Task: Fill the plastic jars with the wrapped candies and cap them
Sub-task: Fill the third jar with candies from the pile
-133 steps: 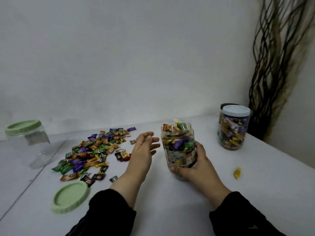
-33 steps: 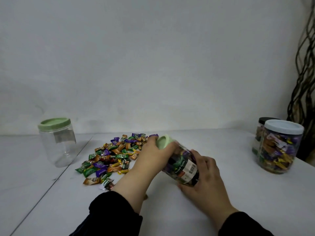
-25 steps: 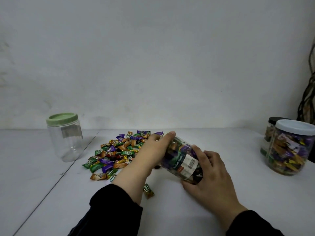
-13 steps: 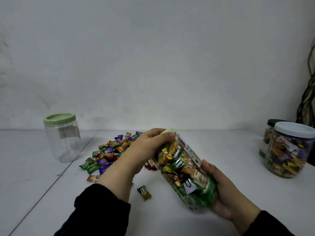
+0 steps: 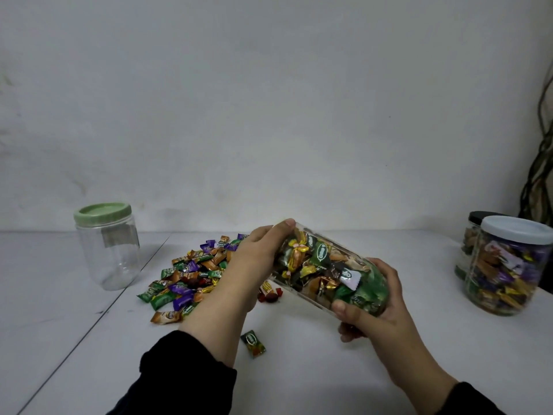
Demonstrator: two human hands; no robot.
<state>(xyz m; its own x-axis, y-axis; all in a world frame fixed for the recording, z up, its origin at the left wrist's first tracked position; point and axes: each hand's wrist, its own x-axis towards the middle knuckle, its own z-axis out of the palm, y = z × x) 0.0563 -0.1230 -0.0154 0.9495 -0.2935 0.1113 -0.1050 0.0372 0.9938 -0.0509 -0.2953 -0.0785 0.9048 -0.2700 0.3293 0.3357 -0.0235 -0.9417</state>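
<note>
With its green lid hidden under the left hand (image 5: 259, 259), the candy-filled jar (image 5: 330, 277) now tilts lifted off the table (image 5: 299, 372), the right hand (image 5: 371, 301) cupping its base; capping appears nearly finished.

I have both arms reaching forward from the bottom edge, each in a black sleeve pushed back so the forearm shows bare. My left hand (image 5: 259, 255) is raised, its back toward me, fingers (image 5: 281, 228) curled over the upper end of the clear plastic jar packed with wrapped candies (image 5: 326, 269), thumb hidden. My right hand (image 5: 377, 307) sits lower and to the right, cupping the jar's bottom end, its thumb (image 5: 344, 310) pressed across the near side and the other fingers wrapped behind. Between the two hands the jar lies tilted, top end up-left.
</note>
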